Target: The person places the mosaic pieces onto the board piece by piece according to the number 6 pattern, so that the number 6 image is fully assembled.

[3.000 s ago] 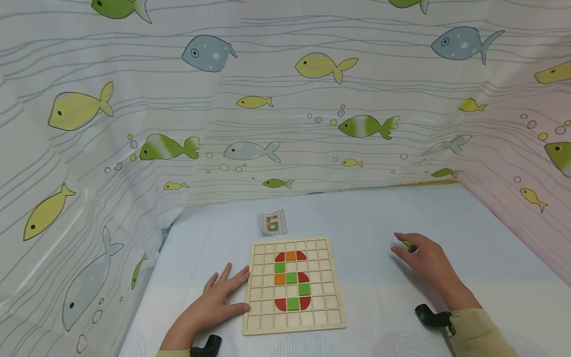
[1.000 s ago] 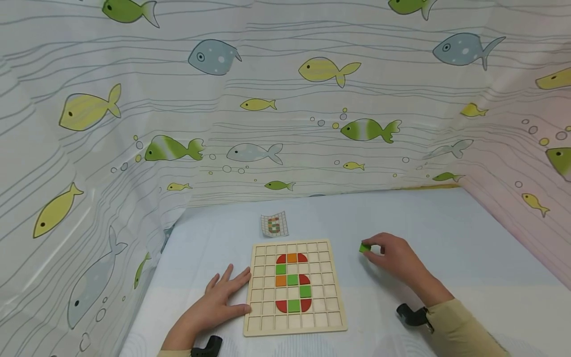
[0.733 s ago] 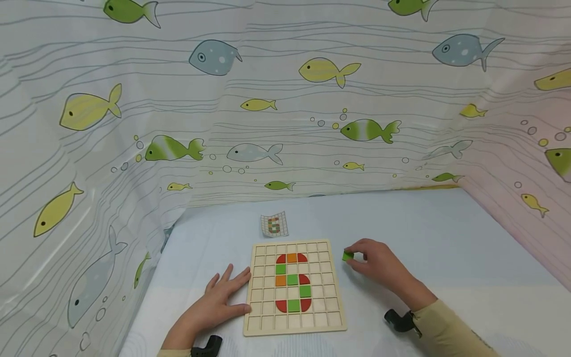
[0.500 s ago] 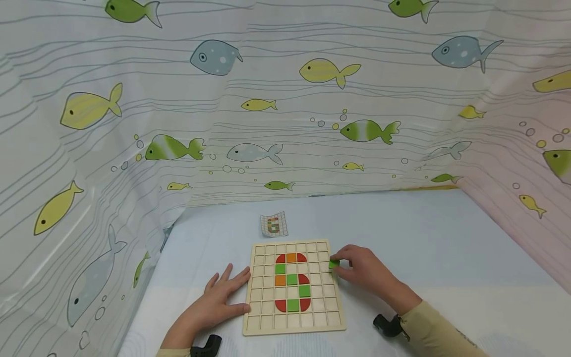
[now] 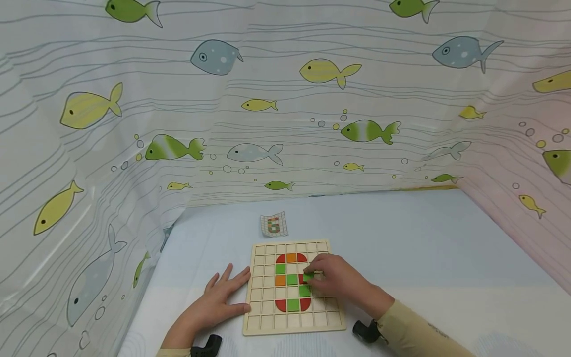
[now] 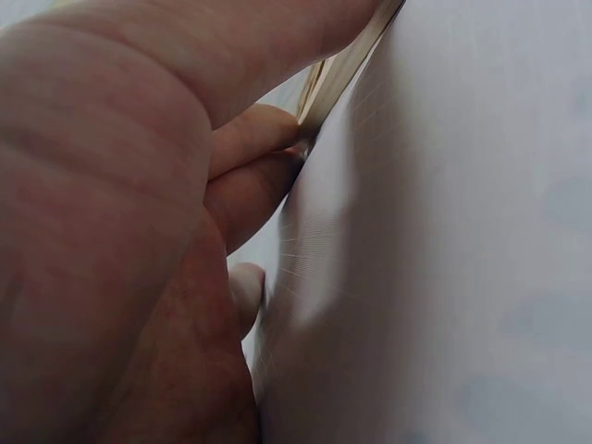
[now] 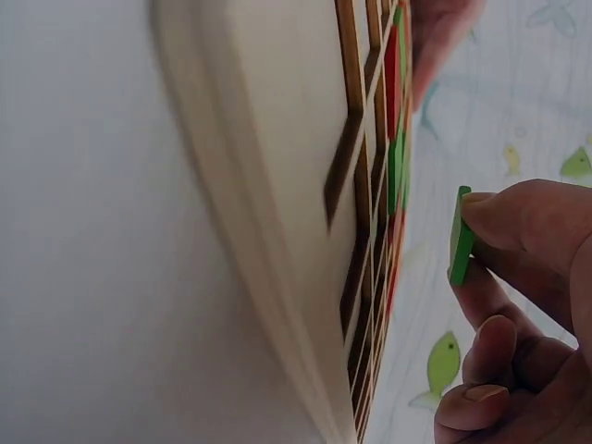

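A square wooden grid board (image 5: pixel 263 322) lies flat, with red, orange and green tiles set in its cells in an S-like figure. My right hand (image 5: pixel 340 278) is over the board's right half and pinches a green square tile (image 7: pixel 461 236) between thumb and fingers. In the right wrist view that tile stands clear above the grid. From the head, it overlaps the red rounded tile (image 5: pixel 301 278) in the middle row. My left hand (image 5: pixel 217 301) rests beside the board, fingers spread, with thumb and fingertips touching its left edge.
Behind the board lies a small paper card (image 5: pixel 274 224) printed with a coloured grid pattern. A light blue cloth (image 5: pixel 401 233) covers the table. Fish-printed curtains (image 5: pixel 285 129) rise at the back and both sides.
My right hand has carried the green tile leftward from the far right of the table to above the board. My left hand has stayed at the board's left edge.
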{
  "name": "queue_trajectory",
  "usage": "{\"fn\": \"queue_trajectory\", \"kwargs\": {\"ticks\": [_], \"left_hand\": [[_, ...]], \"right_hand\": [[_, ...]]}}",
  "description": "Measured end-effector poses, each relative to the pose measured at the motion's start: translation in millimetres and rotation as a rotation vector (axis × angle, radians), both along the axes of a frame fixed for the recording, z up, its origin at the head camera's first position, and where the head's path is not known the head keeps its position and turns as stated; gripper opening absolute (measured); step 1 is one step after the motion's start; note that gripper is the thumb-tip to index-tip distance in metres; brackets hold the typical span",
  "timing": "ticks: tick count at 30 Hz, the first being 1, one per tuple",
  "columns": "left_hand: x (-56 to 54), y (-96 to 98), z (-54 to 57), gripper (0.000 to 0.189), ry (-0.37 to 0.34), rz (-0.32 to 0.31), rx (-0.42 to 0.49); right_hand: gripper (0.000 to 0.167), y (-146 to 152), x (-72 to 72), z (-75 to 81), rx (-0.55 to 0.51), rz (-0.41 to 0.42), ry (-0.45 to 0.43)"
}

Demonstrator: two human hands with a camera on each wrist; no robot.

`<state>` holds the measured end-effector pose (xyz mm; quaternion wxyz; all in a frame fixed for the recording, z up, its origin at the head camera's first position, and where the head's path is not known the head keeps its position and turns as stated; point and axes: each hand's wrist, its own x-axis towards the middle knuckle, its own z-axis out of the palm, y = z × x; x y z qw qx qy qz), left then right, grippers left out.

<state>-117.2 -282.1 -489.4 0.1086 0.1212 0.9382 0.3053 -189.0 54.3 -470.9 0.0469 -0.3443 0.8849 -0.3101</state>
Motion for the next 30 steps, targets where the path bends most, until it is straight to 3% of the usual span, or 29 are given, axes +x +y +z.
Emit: {"fn": "queue_trajectory", "kwargs": {"ticks": [15, 30], "left_hand": [[-0.1, -1.4, 0.3, 0.086, 0.003, -0.016, 0.006], [-1.8, -1.6, -0.6, 0.087, 0.003, -0.021, 0.002]], "right_hand": [[0.018, -36, 10.2, -0.9, 0.006, 0.193, 0.019], [0.013, -54, 13.5, -2.5, 0.120, 0.258, 0.146]]}}
